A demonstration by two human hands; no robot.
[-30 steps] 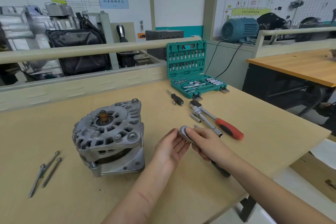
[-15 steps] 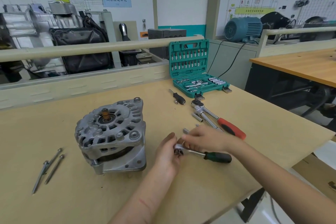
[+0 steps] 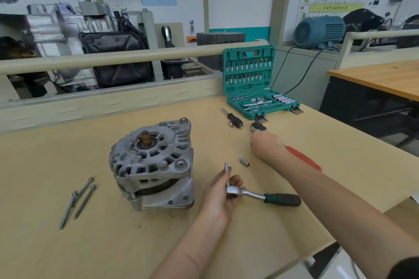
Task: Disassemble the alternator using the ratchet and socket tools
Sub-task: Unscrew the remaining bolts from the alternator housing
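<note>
Open green tool case (image 3: pixel 260 106) on the worktop (image 3: pixel 340 142): bits stand in its lid, sockets and bars lie in its tray. Alternator (image 3: pixel 152 163) stands mid-worktop. Left hand (image 3: pixel 221 195) grips the ratchet (image 3: pixel 263 196) head; right hand (image 3: pixel 265 145) rests over the red-handled tool (image 3: pixel 303 158), its grip unclear.

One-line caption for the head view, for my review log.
Left hand grips green-handled ratchet beside grey cast-metal alternator; right hand reaches over red-handled ratchet on the wooden bench.

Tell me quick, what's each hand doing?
Left hand: holding the ratchet by its head.
Right hand: over the red-handled tool; grip cannot be told.
</note>
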